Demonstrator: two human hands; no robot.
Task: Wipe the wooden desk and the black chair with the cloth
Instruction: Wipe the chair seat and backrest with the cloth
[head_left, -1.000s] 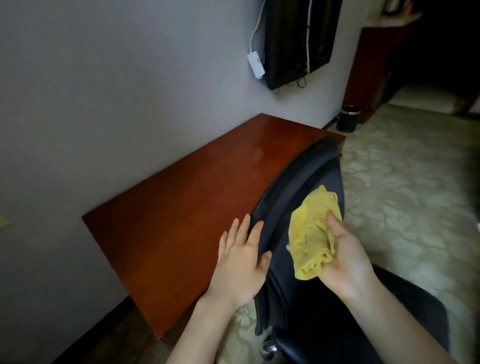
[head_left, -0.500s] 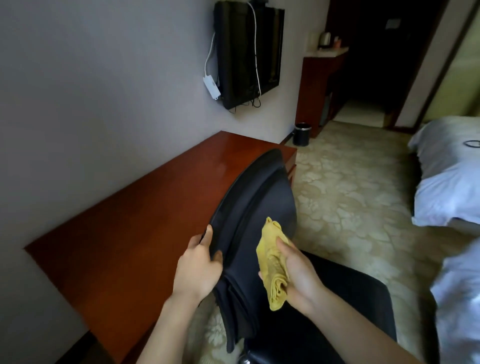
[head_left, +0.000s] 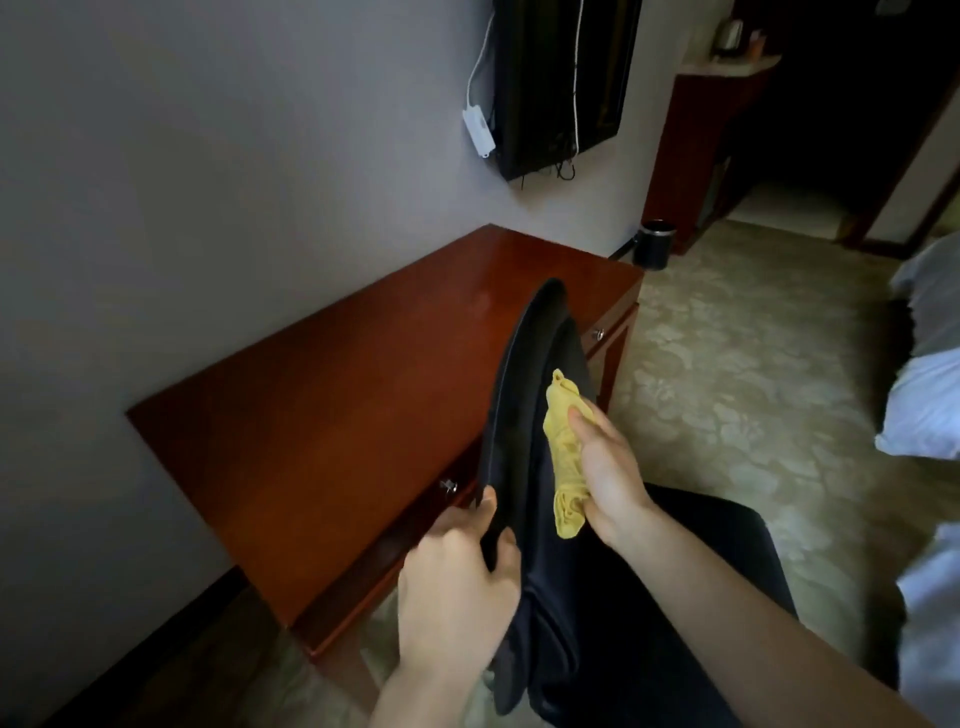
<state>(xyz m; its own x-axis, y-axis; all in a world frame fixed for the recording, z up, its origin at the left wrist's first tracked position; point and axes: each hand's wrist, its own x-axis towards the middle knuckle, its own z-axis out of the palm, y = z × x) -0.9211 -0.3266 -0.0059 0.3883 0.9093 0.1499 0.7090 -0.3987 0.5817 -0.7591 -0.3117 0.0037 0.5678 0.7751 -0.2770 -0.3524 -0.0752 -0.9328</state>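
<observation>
We start with the long reddish-brown wooden desk (head_left: 332, 415), which runs along the grey wall on the far side of the left fingers, its drawer front just beyond their knuckles. Next comes the black fabric office chair (head_left: 524, 395). Its curved backrest rises edge-on between the two sets of fingers, and its seat spreads below the right wrist. The left hand (head_left: 457, 587) grips the lower rim of that backrest, with the fingers curled round the desk-side edge and the thumb laid on the face nearer us. The right hand (head_left: 608, 467) clutches a crumpled yellow cloth (head_left: 563, 452), the thumb pressing on it and the fingers closed round the bundle. The cloth lies against the backrest's inner face, and a loose tip pokes up past the thumb. Well beyond the fingertips, a small round black bin (head_left: 654, 244) stands on the patterned carpet near the desk's far end.
</observation>
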